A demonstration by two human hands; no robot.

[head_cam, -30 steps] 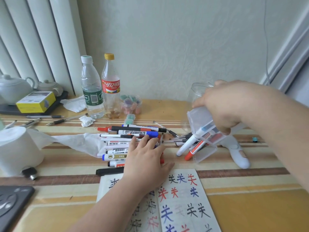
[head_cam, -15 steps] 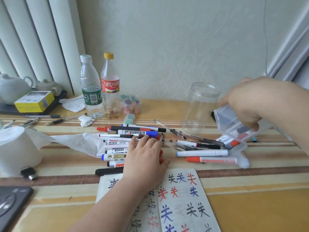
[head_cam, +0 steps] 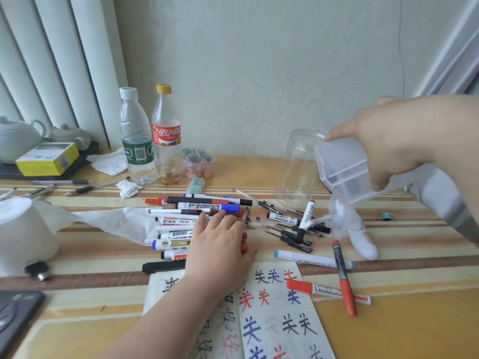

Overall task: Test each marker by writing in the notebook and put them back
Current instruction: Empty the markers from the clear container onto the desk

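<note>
1. Marker pile (head_cam: 186,218): it lies on the table at about 11 o'clock from the left hand. The barrels are mostly parallel with long axes running 9 to 3 o'clock, and the caps are on.
2. Left hand (head_cam: 220,244): palm down, fingers (head_cam: 228,221) straight and slightly spread. They rest flat on the right-hand ends of the pile and grip nothing.
3. Notebook (head_cam: 272,307): it lies open at 6 o'clock from the left hand, with the wrist crossing its left page. The pages carry test characters in black, blue and red.
4. Loose markers (head_cam: 326,291): they are scattered at 3 to 4 o'clock from the left hand. A red-capped one lies over the notebook's right edge, axis roughly 10 to 4. An orange one crosses it, running nearly 12 to 6. Thin black pens are tangled further toward 12.
5. Right hand (head_cam: 388,146): it is raised above the table at 2 o'clock from the left hand. The fingers are curled round a clear plastic box (head_cam: 344,172), which is tipped mouth-down toward 7 o'clock. There is blur beneath the mouth, so whether anything remains inside cannot be told. A clear jar (head_cam: 298,167) stands upright just beside the box at 9 o'clock.
6. Judgement: the left hand is free and in contact with the pile, so it is the nearer hand. Picking one marker would mean pinching across the 9–3 axis.
</note>
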